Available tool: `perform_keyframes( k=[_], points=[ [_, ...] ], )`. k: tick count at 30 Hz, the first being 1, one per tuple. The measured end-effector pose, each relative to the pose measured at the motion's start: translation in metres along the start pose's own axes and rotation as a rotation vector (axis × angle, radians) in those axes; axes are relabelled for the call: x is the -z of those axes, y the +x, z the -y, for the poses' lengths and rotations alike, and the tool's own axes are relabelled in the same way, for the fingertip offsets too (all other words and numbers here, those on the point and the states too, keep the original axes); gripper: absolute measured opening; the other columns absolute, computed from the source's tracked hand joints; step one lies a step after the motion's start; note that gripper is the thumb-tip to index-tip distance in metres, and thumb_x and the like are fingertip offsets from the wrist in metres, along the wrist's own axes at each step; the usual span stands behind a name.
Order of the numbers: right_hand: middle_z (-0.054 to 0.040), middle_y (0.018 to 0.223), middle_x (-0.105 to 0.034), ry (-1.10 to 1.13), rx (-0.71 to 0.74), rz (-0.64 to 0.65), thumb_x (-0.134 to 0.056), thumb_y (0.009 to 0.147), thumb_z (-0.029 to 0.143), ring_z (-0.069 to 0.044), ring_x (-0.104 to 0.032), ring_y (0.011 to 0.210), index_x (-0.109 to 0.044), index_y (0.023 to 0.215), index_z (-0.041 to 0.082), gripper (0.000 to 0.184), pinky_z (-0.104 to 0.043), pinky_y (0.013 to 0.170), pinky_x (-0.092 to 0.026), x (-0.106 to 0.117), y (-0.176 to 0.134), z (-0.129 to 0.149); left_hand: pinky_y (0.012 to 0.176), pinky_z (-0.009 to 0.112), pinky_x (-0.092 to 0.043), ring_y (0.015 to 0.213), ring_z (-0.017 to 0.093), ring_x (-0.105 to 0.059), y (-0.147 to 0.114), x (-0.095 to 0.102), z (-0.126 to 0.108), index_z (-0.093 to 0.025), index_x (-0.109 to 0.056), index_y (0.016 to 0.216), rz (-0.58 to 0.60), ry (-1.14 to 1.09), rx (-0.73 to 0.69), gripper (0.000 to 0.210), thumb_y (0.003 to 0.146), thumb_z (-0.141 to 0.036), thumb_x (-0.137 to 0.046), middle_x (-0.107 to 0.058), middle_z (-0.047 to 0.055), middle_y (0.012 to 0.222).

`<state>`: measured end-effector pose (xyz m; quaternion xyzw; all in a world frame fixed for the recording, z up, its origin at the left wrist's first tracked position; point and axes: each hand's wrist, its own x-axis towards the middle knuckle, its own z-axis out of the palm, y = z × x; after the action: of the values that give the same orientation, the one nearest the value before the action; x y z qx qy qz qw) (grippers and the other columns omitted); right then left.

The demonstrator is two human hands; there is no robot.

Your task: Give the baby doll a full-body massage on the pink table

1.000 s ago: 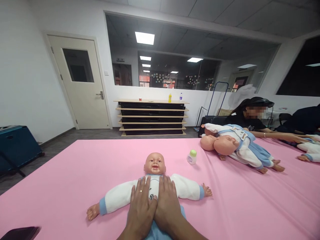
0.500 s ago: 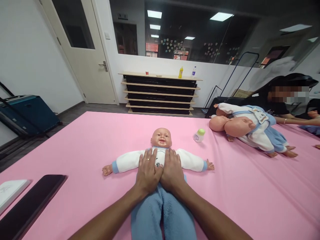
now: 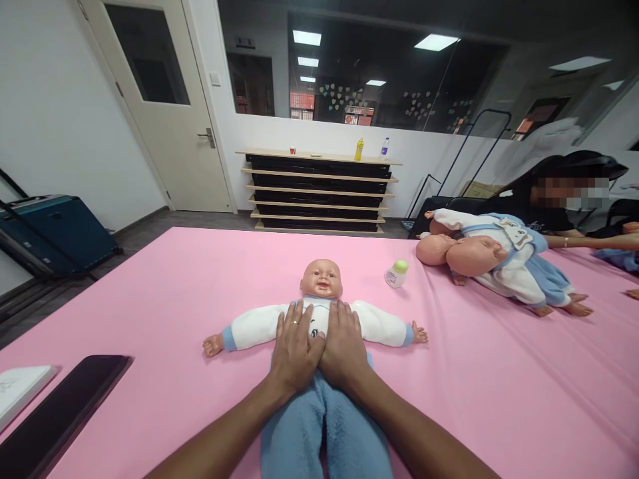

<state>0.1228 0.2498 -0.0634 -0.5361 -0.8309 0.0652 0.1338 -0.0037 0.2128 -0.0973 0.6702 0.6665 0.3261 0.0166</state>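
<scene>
A baby doll [image 3: 322, 278] in a white top and blue trousers lies on its back on the pink table cover [image 3: 174, 286], arms stretched out to both sides. My left hand [image 3: 295, 349] rests flat on the left of its chest, fingers pointing at the head, with a ring on one finger. Beside it, my right hand [image 3: 343, 346] lies flat on the right of the chest. The two thumbs meet near the middle, and part of the face printed on the top shows between the hands. Behind the doll's arm on the right stands a small bottle [image 3: 397, 273] with a green cap.
More dolls [image 3: 499, 256] lie piled at the right, near a person [image 3: 529, 199] in black. A dark phone [image 3: 70, 406] and a white box [image 3: 22, 389] are at the left edge. Beyond the table are stacked boards [image 3: 319, 193] and a teal suitcase [image 3: 57, 233].
The view has tilted up slightly, so everything sits a little lower in the picture. Both hands stay in the same place on the doll's chest.
</scene>
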Motion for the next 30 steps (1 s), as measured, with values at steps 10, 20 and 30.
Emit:
perform_keyframes(
  k=[10,20,30],
  points=[
    [-0.0222,0.157,-0.026,0.004,0.0,-0.012,-0.048,0.09,0.038,-0.036,-0.022,0.146,-0.029,0.151,-0.001,0.076,-0.051,0.121,-0.013,-0.0029,0.0006,-0.0009,0.121,0.057,-0.018,0.15,0.029,-0.018,0.0009,0.0016,0.0002,-0.015,-0.034,0.151,0.027,0.021,-0.004,0.057,0.097,-0.033,-0.041,-0.03,0.013,0.159],
    [-0.0232,0.156,-0.028,0.002,0.012,-0.036,-0.048,0.091,0.038,-0.037,-0.024,0.146,-0.031,0.15,-0.003,0.074,-0.053,0.121,-0.015,-0.0039,0.0006,-0.0014,0.12,0.058,-0.017,0.15,0.029,-0.018,0.001,0.0025,-0.0009,-0.017,-0.033,0.152,0.031,0.011,-0.001,0.058,0.097,-0.033,-0.041,-0.03,0.012,0.159],
    [-0.0228,0.156,-0.028,0.012,0.012,-0.039,-0.046,0.091,0.043,-0.036,-0.023,0.146,-0.031,0.151,-0.002,0.076,-0.052,0.121,-0.014,-0.0038,-0.0002,-0.0018,0.12,0.058,-0.018,0.15,0.03,-0.019,0.0019,0.0027,-0.0004,-0.019,-0.039,0.15,0.045,0.016,0.007,0.056,0.096,-0.034,-0.043,-0.031,0.012,0.159]
  ],
)
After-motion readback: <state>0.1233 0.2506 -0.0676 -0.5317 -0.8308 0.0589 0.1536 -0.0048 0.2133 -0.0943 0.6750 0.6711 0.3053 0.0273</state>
